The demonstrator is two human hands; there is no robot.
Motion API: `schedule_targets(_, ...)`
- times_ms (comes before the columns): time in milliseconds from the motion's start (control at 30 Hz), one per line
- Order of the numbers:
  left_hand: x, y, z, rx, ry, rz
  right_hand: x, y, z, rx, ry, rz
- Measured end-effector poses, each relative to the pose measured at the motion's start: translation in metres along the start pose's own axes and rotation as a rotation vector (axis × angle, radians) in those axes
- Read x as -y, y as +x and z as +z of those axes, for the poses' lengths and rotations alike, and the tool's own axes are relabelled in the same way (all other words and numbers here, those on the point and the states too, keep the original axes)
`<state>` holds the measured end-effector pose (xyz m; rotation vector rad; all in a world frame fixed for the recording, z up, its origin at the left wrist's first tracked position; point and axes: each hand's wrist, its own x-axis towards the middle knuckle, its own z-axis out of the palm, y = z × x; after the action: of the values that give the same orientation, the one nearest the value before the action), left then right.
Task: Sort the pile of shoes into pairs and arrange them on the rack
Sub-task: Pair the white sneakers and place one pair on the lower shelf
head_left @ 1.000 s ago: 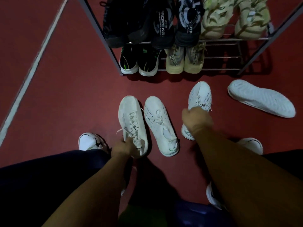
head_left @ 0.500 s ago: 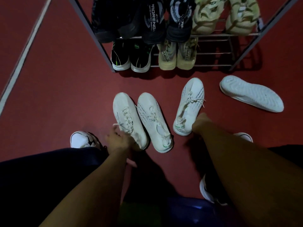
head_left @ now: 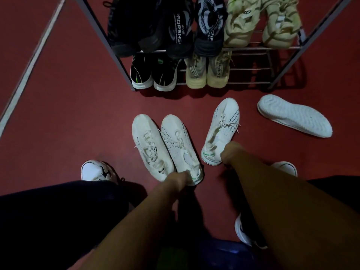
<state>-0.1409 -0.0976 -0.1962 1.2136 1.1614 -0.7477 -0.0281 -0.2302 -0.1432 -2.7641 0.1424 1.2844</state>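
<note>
Four white shoes lie on the red floor in front of the metal shoe rack (head_left: 253,48). Two stand side by side: the left white shoe (head_left: 150,145) and the middle white shoe (head_left: 181,145). My left hand (head_left: 177,179) is closed on the middle shoe's heel. To the right, the third white shoe (head_left: 222,129) points toward the rack, and my right hand (head_left: 229,152) grips its heel. A fourth white shoe (head_left: 294,115) lies sole up at the far right, apart from both hands.
The rack's top shelf holds black shoes (head_left: 179,28) and pale yellow shoes (head_left: 259,26). The lower shelf holds a black-green pair (head_left: 153,75) and a beige pair (head_left: 206,73), with bare bars (head_left: 251,75) to their right. My own white sneakers (head_left: 95,170) flank the shoes.
My left hand moved right, from the left shoe's heel to the middle shoe's heel. My right hand slid back from over the third shoe to its heel.
</note>
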Motion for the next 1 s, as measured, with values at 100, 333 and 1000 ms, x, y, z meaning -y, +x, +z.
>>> schedule_targets(100, -0.006, 0.003, 0.019, -0.016, -0.214, -0.051, -0.001, 0.005, 0.0, -0.047, 0.004, -0.019)
schedule_targets(333, -0.016, -0.011, 0.023, -0.036, -0.212, -0.015, -0.015, 0.035, 0.008, -0.07, 0.545, 0.128)
schedule_targets(1000, -0.093, -0.036, 0.06, 0.075, -0.275, 0.54, -0.075, 0.017, -0.201, 0.139, 0.235, 0.047)
